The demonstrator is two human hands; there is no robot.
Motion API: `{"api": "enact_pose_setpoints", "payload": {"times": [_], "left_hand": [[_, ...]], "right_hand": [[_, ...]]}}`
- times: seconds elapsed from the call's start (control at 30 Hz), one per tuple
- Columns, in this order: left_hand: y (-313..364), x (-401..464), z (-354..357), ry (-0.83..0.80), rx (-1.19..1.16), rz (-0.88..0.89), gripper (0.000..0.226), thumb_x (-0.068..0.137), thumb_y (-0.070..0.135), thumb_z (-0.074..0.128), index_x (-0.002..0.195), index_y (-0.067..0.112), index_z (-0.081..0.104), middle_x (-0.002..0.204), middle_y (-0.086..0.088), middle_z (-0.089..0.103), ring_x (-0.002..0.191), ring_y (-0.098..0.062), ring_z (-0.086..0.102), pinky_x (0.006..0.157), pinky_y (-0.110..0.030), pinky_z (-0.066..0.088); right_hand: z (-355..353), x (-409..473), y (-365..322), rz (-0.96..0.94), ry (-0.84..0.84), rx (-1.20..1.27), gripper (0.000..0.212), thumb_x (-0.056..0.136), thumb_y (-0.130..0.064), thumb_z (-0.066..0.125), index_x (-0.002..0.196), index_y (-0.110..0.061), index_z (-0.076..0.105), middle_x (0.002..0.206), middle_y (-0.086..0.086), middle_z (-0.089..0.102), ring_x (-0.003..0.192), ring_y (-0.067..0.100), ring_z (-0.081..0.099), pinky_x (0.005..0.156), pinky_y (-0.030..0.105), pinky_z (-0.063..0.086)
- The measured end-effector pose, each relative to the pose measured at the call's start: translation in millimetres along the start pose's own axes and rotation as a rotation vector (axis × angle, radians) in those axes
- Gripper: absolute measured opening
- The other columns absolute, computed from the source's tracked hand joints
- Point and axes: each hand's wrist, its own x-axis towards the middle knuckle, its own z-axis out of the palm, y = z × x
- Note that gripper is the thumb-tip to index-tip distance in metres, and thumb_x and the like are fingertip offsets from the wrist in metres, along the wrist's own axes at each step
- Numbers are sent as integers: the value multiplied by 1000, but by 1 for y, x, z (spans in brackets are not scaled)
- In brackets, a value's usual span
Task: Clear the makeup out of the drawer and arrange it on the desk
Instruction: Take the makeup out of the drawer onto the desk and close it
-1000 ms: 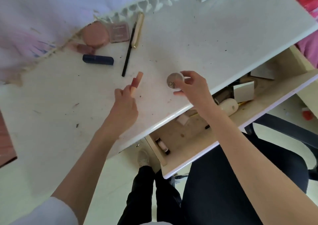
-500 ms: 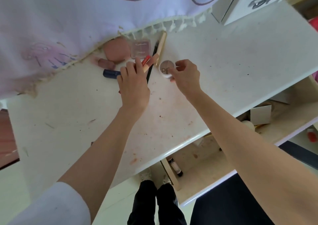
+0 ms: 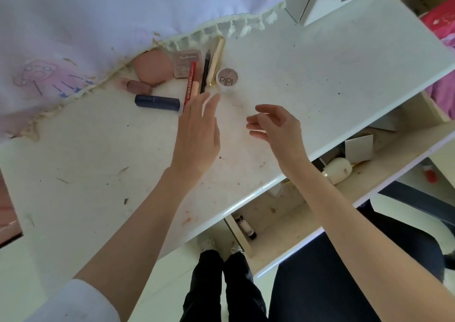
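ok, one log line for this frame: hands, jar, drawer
left hand: open, empty | right hand: open, empty | round jar: on desk, beside pencils | drawer: open, items remain

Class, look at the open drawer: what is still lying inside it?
Inside the drawer lie a small dark tube, a white bottle and a grey card. The desk overhangs its back part, hiding anything there.

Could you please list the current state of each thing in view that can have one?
drawer: open, items inside.
round jar: lid on, upright on desk.
navy lipstick: capped, lying flat.
red pencil: lying flat.
left hand: open, empty.
right hand: open, empty.
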Motion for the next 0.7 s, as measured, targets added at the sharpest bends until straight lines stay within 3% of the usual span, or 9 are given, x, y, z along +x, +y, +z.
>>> {"api": "enact_pose_setpoints", "payload": {"times": [0.17,0.27,0.33,0.47,0.57,0.7], "left_hand": [[45,-83,1,-80,-249,282,33,90,2,44,121,10,49,108,-9,57,93,-18,56,77,-24,51],[69,-128,11,-297,-330,394,28,86,4,46,109,17,54,90,0,59,70,-12,54,59,-17,41],[80,-142,23,-488,-248,423,28,81,1,55,104,17,59,85,2,58,67,-13,54,56,-16,33],[85,-142,56,-786,66,278,33,89,-2,41,117,12,52,114,-4,51,103,-22,51,79,-28,38],[84,-142,79,-904,296,284,30,88,-2,39,112,8,54,119,-9,49,112,-26,45,92,-34,36],[83,-148,97,-959,457,291,29,88,1,43,110,11,59,122,-8,50,117,-27,42,103,-38,29]], "right_hand": [[-61,-62,30,3,-134,-181,18,95,-7,47,97,-15,63,79,2,69,77,13,67,76,24,55],[-98,-89,58,0,-161,-410,17,94,-10,51,92,-23,61,79,-4,69,75,2,66,76,16,51],[-115,-100,74,6,-149,-553,14,94,-12,51,95,-20,62,82,-4,70,76,-1,63,72,6,45],[-139,-94,96,-29,-106,-836,22,95,-16,50,113,-8,62,103,3,66,93,13,58,75,13,38],[-148,-65,105,-54,-117,-1081,31,96,-18,47,124,-7,53,118,11,58,108,25,53,91,32,42],[-154,-18,112,-28,-70,-1260,55,91,-11,51,142,-13,32,137,15,39,127,33,35,99,42,40]]}}
